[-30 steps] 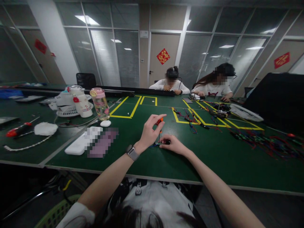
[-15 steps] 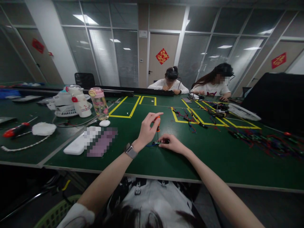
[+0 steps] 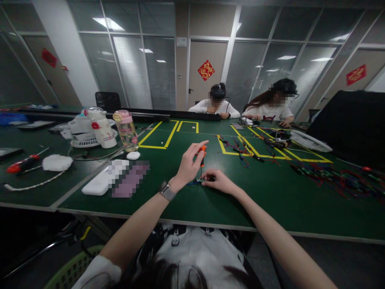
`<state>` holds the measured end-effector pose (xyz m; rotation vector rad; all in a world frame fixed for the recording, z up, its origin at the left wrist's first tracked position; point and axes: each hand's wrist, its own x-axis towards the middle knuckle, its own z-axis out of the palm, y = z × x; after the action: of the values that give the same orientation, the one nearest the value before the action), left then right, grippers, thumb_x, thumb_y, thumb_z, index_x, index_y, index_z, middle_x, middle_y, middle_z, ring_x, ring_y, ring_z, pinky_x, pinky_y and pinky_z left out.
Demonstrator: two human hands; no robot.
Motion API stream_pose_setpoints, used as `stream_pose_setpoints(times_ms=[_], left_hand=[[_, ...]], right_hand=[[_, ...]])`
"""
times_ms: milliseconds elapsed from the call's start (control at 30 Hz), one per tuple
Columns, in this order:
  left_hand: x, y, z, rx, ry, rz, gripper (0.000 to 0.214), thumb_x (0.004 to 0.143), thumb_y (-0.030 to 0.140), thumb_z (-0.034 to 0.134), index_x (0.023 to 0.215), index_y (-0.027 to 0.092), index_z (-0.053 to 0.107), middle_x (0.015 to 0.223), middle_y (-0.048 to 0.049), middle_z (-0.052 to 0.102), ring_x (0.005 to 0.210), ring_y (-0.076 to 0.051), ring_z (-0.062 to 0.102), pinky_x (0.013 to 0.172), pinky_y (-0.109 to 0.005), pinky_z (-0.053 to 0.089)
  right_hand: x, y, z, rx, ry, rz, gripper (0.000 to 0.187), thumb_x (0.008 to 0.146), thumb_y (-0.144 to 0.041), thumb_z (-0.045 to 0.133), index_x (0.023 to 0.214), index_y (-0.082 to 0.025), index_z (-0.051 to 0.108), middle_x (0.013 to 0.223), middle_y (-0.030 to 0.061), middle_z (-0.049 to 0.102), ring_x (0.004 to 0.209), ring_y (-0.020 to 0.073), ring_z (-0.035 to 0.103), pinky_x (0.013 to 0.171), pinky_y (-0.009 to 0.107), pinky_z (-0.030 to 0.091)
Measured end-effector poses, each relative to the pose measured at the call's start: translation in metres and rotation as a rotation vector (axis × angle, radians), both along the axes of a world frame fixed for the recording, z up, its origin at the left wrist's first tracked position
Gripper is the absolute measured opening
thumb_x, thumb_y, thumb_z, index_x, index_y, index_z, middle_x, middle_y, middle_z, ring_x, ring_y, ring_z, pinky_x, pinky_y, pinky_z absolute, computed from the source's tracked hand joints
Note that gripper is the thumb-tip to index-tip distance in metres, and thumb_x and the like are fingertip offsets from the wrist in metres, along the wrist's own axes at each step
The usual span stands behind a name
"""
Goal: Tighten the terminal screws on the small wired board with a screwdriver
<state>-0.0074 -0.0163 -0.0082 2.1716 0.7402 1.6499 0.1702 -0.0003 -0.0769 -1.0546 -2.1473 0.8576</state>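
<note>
My left hand point(image 3: 190, 163) is closed around the orange and black handle of a screwdriver point(image 3: 203, 154), one finger reaching over its top. The screwdriver stands upright, its thin shaft meeting a small circuit board point(image 3: 198, 181) on the green table point(image 3: 180, 204). Blue wire runs out from the board's left side. From the right, my right hand point(image 3: 219, 181) pinches the board's edge between thumb and fingers, with the wrist low over the table. Part of the board is hidden behind those fingertips.
Wired boards point(image 3: 333, 176) lie heaped at the right; more wires point(image 3: 237, 148) cross the yellow tape. At left are a white power bank point(image 3: 96, 185), a clear bottle point(image 3: 128, 130), a white jug point(image 3: 102, 130) and a red-black screwdriver point(image 3: 22, 163). Two people point(image 3: 216, 102) sit opposite.
The view has shifted very slightly. My left hand's fingers have turned a little on the screwdriver handle, and more of its orange shows now. My right hand stays on the board.
</note>
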Motion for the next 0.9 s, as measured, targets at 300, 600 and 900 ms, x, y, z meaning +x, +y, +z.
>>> stream_pose_setpoints(times_ms=[300, 600, 900], left_hand=[[0.0021, 0.0014, 0.0010, 0.052, -0.024, 0.067, 0.026, 0.090, 0.024, 0.061, 0.116, 0.024, 0.063, 0.095, -0.0023, 0.059, 0.084, -0.014, 0.059, 0.075, -0.026, 0.052], [-0.0010, 0.0025, 0.0004, -0.011, -0.005, -0.085, 0.036, 0.100, 0.023, 0.038, 0.134, 0.026, 0.051, 0.120, -0.0081, 0.060, 0.101, -0.017, 0.063, 0.086, -0.032, 0.051], [0.0009, 0.0031, 0.0017, 0.054, -0.054, 0.125, 0.022, 0.088, 0.025, 0.063, 0.109, 0.023, 0.067, 0.094, -0.0021, 0.058, 0.085, -0.014, 0.058, 0.075, -0.025, 0.051]], right_hand=[[-0.0016, -0.0018, 0.0013, -0.002, 0.009, -0.002, 0.020, 0.074, -0.023, 0.070, 0.092, -0.014, 0.070, 0.073, -0.0004, 0.057, 0.069, 0.0140, 0.053, 0.066, 0.026, 0.042], [-0.0044, -0.0034, 0.0000, 0.089, 0.018, 0.006, 0.019, 0.075, -0.020, 0.071, 0.094, -0.018, 0.072, 0.072, -0.0011, 0.056, 0.066, 0.0127, 0.050, 0.063, 0.024, 0.040], [-0.0068, -0.0055, 0.0026, 0.122, -0.001, -0.007, 0.017, 0.076, -0.022, 0.073, 0.092, -0.018, 0.075, 0.071, -0.0009, 0.055, 0.065, 0.0125, 0.049, 0.063, 0.024, 0.039]])
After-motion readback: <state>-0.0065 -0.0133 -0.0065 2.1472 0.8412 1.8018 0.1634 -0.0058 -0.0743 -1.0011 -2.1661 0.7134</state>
